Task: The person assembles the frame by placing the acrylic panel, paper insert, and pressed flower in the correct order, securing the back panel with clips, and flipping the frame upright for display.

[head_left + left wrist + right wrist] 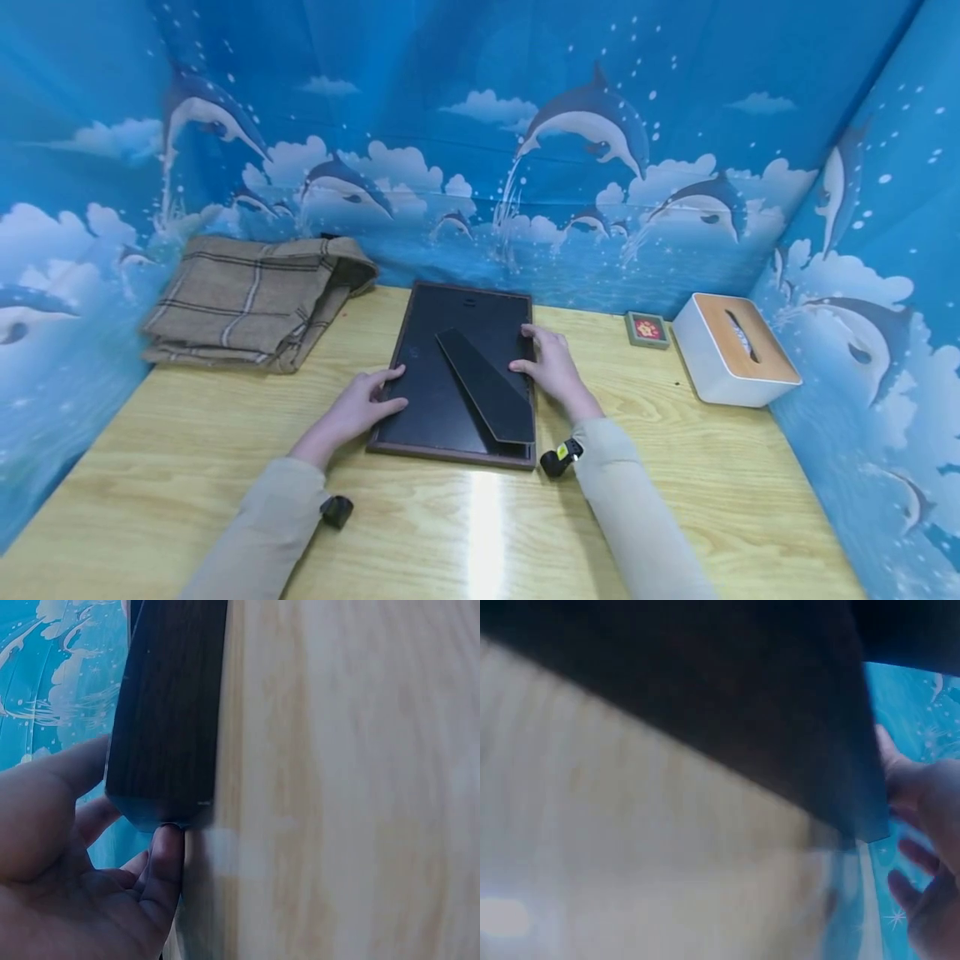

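Note:
A picture frame (435,383) with a dark back and brown rim lies face down, its hinged easel stand (487,387) slanting across the back. At its left side, my left hand (360,410) grips the edge, thumb over the back. In the left wrist view, fingertips (169,844) of that hand sit under the frame's edge (169,712). My right hand (553,362) holds the opposite edge, with its thumb reaching over the back beside the stand. The right wrist view has the frame's dark side (780,712) in front of that hand's fingers (904,889).
A folded plaid cloth (240,300) lies at the back left of the wooden table (420,533). Back right are a small square box (647,330) with a red and yellow design and a white tissue box (712,358) with a wooden lid. Dolphin-print curtains (450,167) enclose the table.

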{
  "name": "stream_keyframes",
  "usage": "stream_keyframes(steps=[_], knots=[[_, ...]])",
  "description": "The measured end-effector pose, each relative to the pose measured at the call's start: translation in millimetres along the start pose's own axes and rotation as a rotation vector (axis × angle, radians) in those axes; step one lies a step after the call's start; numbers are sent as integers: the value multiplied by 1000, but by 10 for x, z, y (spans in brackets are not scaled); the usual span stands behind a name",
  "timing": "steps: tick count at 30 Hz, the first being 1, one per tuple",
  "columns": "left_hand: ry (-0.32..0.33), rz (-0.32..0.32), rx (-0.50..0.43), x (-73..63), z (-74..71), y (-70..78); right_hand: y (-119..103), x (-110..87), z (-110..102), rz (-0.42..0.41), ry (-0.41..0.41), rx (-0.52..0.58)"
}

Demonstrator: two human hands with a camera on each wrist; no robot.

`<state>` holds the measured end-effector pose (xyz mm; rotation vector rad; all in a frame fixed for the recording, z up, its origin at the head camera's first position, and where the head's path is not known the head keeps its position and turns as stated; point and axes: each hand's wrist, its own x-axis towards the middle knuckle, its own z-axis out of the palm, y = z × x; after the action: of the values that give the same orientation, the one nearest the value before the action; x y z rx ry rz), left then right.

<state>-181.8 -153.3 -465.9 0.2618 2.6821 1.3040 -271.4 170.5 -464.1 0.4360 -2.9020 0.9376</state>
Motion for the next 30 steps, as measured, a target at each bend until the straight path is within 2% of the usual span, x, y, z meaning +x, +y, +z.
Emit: stream_keyframes(steps=[4,8,14,21,30], knots=[[-14,-26,-18,1,3,8,44,56,-24,105,3,22],[-15,-32,-13,3,5,12,81,122,-81,180,-80,18],[-2,-1,-3,0,8,19,98,184,-156,159,-161,17],[6,-20,25,12,25,-2,97,205,-176,119,-185,27],[12,-18,35,17,30,-25,72,203,-163,128,-196,39]])
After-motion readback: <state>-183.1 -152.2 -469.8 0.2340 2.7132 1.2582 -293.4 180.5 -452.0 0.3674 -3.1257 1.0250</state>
